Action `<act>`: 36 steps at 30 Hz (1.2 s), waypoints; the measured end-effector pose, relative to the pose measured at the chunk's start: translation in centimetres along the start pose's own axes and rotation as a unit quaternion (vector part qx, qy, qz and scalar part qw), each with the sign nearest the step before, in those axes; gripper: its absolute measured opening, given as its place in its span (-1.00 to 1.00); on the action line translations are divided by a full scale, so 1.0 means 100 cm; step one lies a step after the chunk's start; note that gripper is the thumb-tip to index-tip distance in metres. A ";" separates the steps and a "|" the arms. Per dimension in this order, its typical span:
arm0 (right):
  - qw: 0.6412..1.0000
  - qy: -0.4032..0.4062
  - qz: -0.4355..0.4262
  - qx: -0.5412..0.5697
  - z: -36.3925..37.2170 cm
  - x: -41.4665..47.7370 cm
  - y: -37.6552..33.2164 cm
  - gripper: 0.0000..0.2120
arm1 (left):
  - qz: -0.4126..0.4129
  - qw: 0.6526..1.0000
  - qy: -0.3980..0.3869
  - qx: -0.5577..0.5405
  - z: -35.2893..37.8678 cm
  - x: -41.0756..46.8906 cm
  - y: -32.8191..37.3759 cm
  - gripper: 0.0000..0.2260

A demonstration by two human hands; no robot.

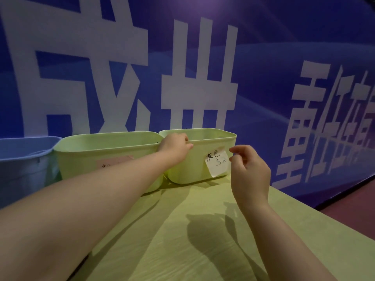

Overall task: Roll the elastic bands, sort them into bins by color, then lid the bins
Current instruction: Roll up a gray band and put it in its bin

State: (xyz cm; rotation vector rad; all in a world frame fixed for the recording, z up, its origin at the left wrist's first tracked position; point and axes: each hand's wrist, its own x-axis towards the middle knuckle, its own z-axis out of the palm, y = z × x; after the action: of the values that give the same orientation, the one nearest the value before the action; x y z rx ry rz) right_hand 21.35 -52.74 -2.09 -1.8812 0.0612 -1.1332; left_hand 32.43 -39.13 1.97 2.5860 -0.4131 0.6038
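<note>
The left hand [174, 147] grips the near rim of the right green bin [194, 167], which stands at the far edge of the table [172, 230], long axis along that edge. The right hand [250, 173] hovers just right of its paper label [217, 164], fingers loosely curled, holding nothing visible

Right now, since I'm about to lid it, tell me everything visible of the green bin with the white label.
The pale green plastic bin stands upright, lidless on the yellow-green table, beside its green twin. A white handwritten label sits on its front, lower corner lifting. The left hand grips its near rim; the right hand hovers by the label. Contents hidden.
</note>
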 end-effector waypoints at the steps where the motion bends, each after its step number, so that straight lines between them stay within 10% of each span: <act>1: 1.000 -0.002 -0.002 0.002 0.000 0.000 0.000 -0.80 | 0.002 1.000 -0.004 0.004 0.000 -0.003 -0.001 -0.69; 9: 0.998 -0.058 -0.004 -0.037 0.007 -0.011 0.002 -0.81 | 0.139 0.989 -0.049 0.028 -0.073 -0.111 -0.025 -0.61; 18: 0.990 -0.084 0.003 -0.112 0.024 -0.046 -0.032 -0.81 | 0.017 0.999 0.010 0.033 -0.187 -0.188 -0.092 -0.82; 36: 0.981 -0.141 -0.030 0.128 0.079 -0.182 -0.252 -0.81 | -0.059 0.990 0.124 -0.021 -0.311 -0.306 -0.138 -0.90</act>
State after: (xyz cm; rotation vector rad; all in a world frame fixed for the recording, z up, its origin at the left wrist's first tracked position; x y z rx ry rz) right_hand 6.99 -24.39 2.27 -1.8017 -0.2887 -0.8571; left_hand 0.74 -6.60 7.36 2.4342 -0.1873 0.8519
